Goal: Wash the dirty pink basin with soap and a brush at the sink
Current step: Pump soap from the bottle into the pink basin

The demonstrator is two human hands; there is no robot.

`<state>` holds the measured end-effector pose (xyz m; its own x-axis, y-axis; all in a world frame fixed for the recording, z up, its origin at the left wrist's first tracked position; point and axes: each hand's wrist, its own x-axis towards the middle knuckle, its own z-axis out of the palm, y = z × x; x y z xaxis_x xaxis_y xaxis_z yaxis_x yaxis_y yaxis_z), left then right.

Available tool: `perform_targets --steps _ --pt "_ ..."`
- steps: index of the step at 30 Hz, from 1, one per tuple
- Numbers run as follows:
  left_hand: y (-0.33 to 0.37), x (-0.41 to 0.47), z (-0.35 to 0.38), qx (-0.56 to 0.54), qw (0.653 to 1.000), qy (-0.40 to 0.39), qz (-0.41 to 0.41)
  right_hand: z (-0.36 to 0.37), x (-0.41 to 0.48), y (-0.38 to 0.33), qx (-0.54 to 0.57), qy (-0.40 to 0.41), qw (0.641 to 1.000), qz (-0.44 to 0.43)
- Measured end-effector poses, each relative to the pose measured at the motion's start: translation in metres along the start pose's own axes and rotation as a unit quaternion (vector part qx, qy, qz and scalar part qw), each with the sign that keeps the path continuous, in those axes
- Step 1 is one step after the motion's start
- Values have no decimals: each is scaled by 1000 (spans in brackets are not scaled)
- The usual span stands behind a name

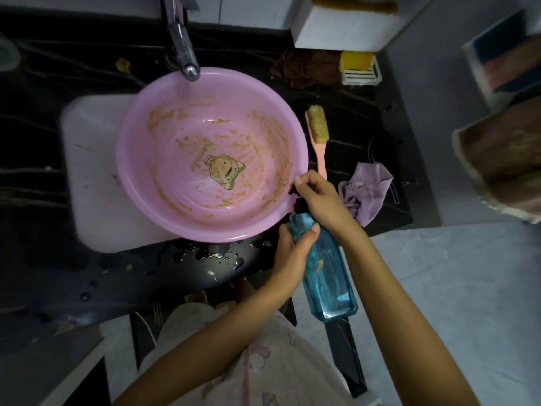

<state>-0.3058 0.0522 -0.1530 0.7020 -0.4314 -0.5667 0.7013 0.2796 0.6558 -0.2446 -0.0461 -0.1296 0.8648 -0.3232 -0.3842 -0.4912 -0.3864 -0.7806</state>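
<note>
Resting in the white sink (87, 171) under the faucet (183, 48), the soiled pink basin (137, 159) extends past the sink's right edge over the dark desk (357, 127). The left hand (292, 250) grips the neck of a blue soap bottle (325, 273) and the right hand (322, 197) curls over its pump; the bottle's long axis is tilted, pump end toward the basin's near-right rim. Right of the basin, the brush (317, 133) lies lengthwise, bristles far, handle near, beside a purple cloth (369, 189).

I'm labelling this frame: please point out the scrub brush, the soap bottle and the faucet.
scrub brush (317, 124), head view, on its bristles.
soap bottle (325, 271), head view, on its blue body.
faucet (183, 48), head view, on its metal spout.
</note>
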Motion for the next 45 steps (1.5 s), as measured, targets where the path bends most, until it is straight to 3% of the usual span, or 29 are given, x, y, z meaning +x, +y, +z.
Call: perform_targets --steps 19,24,29,31,35,36,37,39,40,41,45 --pt "33 22 27 17 996 24 84 -28 16 -48 34 57 996 -54" --pt "36 16 32 123 987 -3 102 -42 3 -43 18 27 999 -40" --pt "42 13 23 307 940 -3 151 -57 -15 -18 6 -62 997 -48" --pt "50 8 17 342 927 -57 142 -60 -18 -13 -1 -78 995 -62" --pt "69 -3 -7 385 893 -196 126 -62 -24 -12 30 -1 998 -63" --pt "74 -4 -19 420 877 -188 137 -63 -25 -13 39 19 997 -57" --pt "76 -2 -34 495 839 -146 172 -65 -25 -11 53 36 997 -43" --pt "73 5 -69 684 681 -44 258 -70 -23 -5 83 54 995 -7" --pt "70 7 -85 749 609 -23 258 -73 -23 -4 84 52 995 1" --pt "68 8 -97 784 576 -12 232 -75 -24 -5 84 46 995 2" --pt "70 4 -121 807 547 25 220 -76 -25 -17 113 29 992 -36"
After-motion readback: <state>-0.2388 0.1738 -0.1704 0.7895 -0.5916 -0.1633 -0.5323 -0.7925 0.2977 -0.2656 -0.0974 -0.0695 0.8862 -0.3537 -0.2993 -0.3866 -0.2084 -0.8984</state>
